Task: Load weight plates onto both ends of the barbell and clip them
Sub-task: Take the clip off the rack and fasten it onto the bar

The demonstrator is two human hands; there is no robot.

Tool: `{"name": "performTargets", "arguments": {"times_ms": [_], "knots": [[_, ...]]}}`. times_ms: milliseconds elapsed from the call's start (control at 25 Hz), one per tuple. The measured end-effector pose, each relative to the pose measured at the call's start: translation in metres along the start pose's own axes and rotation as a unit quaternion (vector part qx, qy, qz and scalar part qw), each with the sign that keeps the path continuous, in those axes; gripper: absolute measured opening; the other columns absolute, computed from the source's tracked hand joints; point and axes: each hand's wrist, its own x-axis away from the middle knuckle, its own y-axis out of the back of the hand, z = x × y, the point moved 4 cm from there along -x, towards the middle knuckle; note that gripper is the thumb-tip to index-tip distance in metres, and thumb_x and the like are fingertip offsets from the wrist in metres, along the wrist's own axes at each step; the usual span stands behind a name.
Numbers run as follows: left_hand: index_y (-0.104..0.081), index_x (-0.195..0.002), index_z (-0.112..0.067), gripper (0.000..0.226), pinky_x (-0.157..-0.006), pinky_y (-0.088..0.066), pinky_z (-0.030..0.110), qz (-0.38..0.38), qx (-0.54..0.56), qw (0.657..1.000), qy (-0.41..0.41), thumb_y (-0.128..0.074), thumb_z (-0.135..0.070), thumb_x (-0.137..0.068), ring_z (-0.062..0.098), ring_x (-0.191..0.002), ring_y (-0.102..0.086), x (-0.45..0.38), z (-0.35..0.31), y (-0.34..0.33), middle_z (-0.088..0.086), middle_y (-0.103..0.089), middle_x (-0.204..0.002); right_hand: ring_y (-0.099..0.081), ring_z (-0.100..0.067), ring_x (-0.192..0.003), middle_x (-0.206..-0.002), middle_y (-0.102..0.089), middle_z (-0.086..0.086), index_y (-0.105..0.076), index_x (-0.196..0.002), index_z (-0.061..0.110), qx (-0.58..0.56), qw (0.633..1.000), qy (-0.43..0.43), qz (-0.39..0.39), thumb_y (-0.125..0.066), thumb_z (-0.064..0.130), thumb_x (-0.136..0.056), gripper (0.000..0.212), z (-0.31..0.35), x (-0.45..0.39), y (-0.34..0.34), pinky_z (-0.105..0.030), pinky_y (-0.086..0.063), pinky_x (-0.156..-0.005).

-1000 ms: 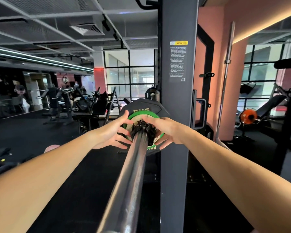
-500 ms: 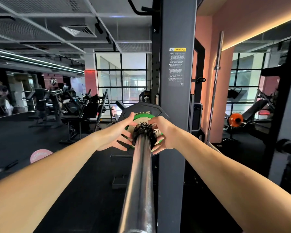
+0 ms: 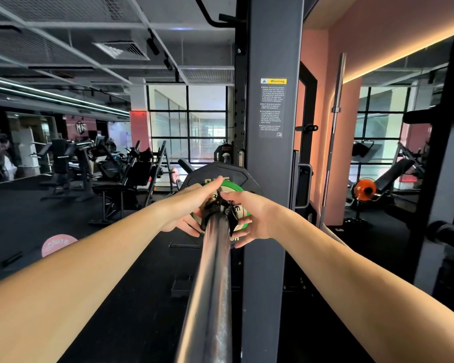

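Both hands, left hand (image 3: 184, 213) and right hand (image 3: 257, 218), grasp the clip (image 3: 218, 209) on the barbell (image 3: 210, 284), against the green plate (image 3: 240, 205) at its far end; clipping seems underway, and next likely needs a firm press home

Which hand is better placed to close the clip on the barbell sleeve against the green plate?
Probably the right hand: its fingers lie on the clip beside the green plate. The left hand reaches over the top of the barbell, seemingly steadying.
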Motion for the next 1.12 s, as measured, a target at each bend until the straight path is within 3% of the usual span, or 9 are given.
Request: {"name": "performTargets", "arguments": {"times_ms": [120, 320, 440, 560, 680, 840, 920, 1000, 1120], "knots": [[-0.052, -0.126, -0.024, 0.064, -0.081, -0.063, 0.053, -0.014, -0.022, 0.999, 0.019, -0.055, -0.074, -0.085, 0.041, -0.089, -0.076, -0.006, -0.008, 0.000, 0.020, -0.065, -0.121, -0.061, -0.039, -0.095, -0.110, -0.052, -0.016, -0.049, -0.129, 0.018, 0.031, 0.999, 0.011, -0.008, -0.079, 0.037, -0.085, 0.057, 0.000, -0.002, -0.006, -0.065, -0.048, -0.101], [-0.056, -0.127, -0.014, 0.047, -0.085, -0.061, 0.055, -0.039, 0.015, 0.997, 0.058, -0.047, -0.047, -0.095, 0.047, -0.093, -0.073, -0.012, -0.006, 0.002, 0.023, -0.064, -0.119, -0.062, -0.044, -0.101, -0.098, -0.048, -0.012, -0.057, -0.117, 0.008, -0.033, 0.999, 0.020, 0.024, -0.067, 0.022, -0.091, 0.032, -0.002, -0.018, 0.003, -0.065, -0.050, -0.098], [-0.054, -0.119, -0.014, 0.032, -0.083, -0.062, 0.051, -0.060, 0.051, 0.995, 0.065, -0.050, -0.036, -0.096, 0.048, -0.091, -0.072, -0.012, -0.006, 0.005, 0.020, -0.064, -0.108, -0.055, -0.031, -0.098, -0.119, -0.057, -0.017, -0.060, -0.118, 0.006, -0.038, 0.998, 0.048, 0.002, -0.067, 0.014, -0.092, 0.029, 0.001, -0.026, 0.008, -0.063, -0.058, -0.086], [-0.059, -0.119, -0.010, 0.032, -0.067, -0.063, 0.043, -0.066, 0.091, 0.991, 0.078, -0.055, -0.030, -0.094, 0.043, -0.078, -0.073, -0.011, -0.005, 0.007, 0.021, -0.067, -0.104, -0.057, -0.028, -0.097, -0.131, -0.057, -0.017, -0.060, -0.125, 0.006, -0.022, 0.998, 0.062, -0.006, -0.069, 0.012, -0.091, 0.036, 0.004, -0.029, 0.007, -0.060, -0.060, -0.080], [-0.059, -0.120, -0.008, 0.032, -0.062, -0.061, 0.041, -0.069, 0.134, 0.985, 0.089, -0.056, -0.026, -0.094, 0.042, -0.077, -0.073, -0.011, -0.001, 0.006, 0.023, -0.068, -0.106, -0.058, -0.029, -0.101, -0.131, -0.056, -0.016, -0.060, -0.126, 0.006, -0.012, 0.998, 0.061, -0.012, -0.071, 0.013, -0.089, 0.040, 0.005, -0.032, 0.007, -0.061, -0.060, -0.081], [-0.045, -0.122, -0.013, 0.032, -0.081, -0.058, 0.047, -0.082, 0.145, 0.982, 0.085, -0.057, -0.023, -0.094, 0.047, -0.094, -0.070, -0.015, 0.004, 0.009, 0.022, -0.066, -0.116, -0.056, -0.027, -0.093, -0.122, -0.057, -0.015, -0.058, -0.126, 0.005, -0.004, 0.998, 0.063, -0.021, -0.067, 0.012, -0.092, 0.035, 0.006, -0.030, 0.005, -0.061, -0.060, -0.083], [-0.049, -0.127, -0.011, 0.037, -0.090, -0.057, 0.047, -0.086, 0.151, 0.981, 0.088, -0.059, -0.020, -0.093, 0.047, -0.102, -0.068, -0.015, 0.010, 0.012, 0.020, -0.066, -0.119, -0.058, -0.025, -0.084, -0.118, -0.058, -0.014, -0.057, -0.125, 0.005, -0.004, 0.998, 0.065, -0.026, -0.064, 0.011, -0.094, 0.033, 0.006, -0.026, 0.003, -0.060, -0.059, -0.086], [-0.055, -0.132, -0.010, 0.042, -0.088, -0.057, 0.045, -0.087, 0.170, 0.977, 0.092, -0.063, -0.017, -0.091, 0.045, -0.105, -0.068, -0.014, 0.016, 0.013, 0.016, -0.066, -0.121, -0.057, -0.023, -0.076, -0.112, -0.058, -0.012, -0.057, -0.124, 0.005, -0.008, 0.997, 0.065, -0.032, -0.062, 0.011, -0.095, 0.030, 0.004, -0.023, 0.002, -0.060, -0.057, -0.089], [-0.059, -0.131, -0.011, 0.039, -0.083, -0.058, 0.043, -0.077, 0.177, 0.977, 0.088, -0.065, -0.019, -0.093, 0.040, -0.102, -0.070, -0.009, 0.018, 0.011, 0.012, -0.069, -0.117, -0.065, -0.029, -0.096, -0.118, -0.058, -0.014, -0.061, -0.117, 0.007, -0.017, 0.997, 0.062, -0.032, -0.063, 0.013, -0.094, 0.024, 0.000, -0.021, 0.001, -0.058, -0.058, -0.089]]}}
